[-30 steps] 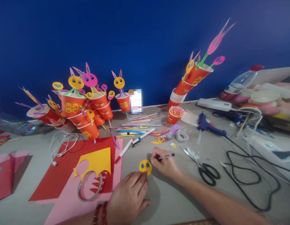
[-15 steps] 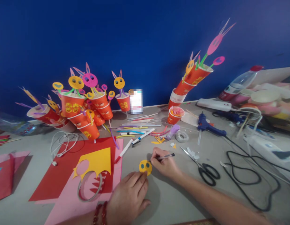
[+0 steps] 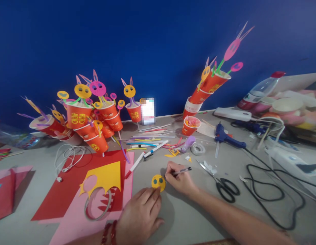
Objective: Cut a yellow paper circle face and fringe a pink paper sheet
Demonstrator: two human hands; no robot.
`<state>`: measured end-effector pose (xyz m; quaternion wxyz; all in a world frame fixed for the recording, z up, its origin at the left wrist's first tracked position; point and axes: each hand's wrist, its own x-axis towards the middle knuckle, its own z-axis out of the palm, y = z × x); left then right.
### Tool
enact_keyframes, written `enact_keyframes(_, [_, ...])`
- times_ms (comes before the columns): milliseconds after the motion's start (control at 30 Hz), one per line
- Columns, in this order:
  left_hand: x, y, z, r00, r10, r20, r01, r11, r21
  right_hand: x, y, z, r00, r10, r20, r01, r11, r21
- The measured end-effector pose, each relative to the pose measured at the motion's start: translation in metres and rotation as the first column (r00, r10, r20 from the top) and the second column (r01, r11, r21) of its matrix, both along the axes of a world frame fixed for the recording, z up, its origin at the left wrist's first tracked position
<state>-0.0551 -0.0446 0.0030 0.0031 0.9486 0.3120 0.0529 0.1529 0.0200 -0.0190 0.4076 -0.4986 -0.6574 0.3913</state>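
Almost nothing has moved since the earlier frame: background cups sit a touch lower in view, likely the head tipping; hands and paper hold nearly the same places.

Head view, only one. Yellow disc (image 3: pixel 158 185) lies flat on the near-middle of the worktop (image 3: pixel 188 219), two dark eye patches on it. Left hand (image 3: pixel 144 207): palm down, fingers loosely together, fingertips over the disc's near edge, grasping nothing. Right hand (image 3: pixel 179 180): closed round a pen (image 3: pixel 183 170), point by the disc's right edge; contact with the paper can't be made out.

Handling, my judgement: disc is thin card, very light, stiff enough to lie flat, easily creased, prone to skid on a smooth top. Best held down by fingertips on the near rim, clear of any ink; lift by the edge. Pen light, rigid; grip low near the point.

Counts: disc, 1. Pen in hand, 1. Scissors (image 3: pixel 216 176), 1 pair, right. Markers (image 3: pixel 135 165), at least 3, left of centre, beyond the disc. Small tape roll (image 3: pixel 196 153), 1, farther right. Larger ring (image 3: pixel 89 213), 1, near left. Cut yellow sheet (image 3: pixel 109 172), 1, left. Blue glue gun (image 3: pixel 228 139), 1 clear, far right; maybe another behind.
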Motion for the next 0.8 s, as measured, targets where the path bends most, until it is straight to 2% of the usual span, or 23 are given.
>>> enact_keyframes(467, [0.0003, 0.0002, 0.0009, 1.0, 0.004, 0.015, -0.005, 1.0, 0.03, -0.0005, 0.001, 0.0021, 0.999, 0.024, 0.047, -0.023, 1.0, -0.006])
enact_keyframes(800, [0.0009, 0.0012, 0.0003, 0.999, -0.007, 0.031, 0.005, 0.999, 0.053, -0.0003, 0.0013, 0.0008, 0.998, -0.012, 0.055, 0.013, 1.0, -0.015])
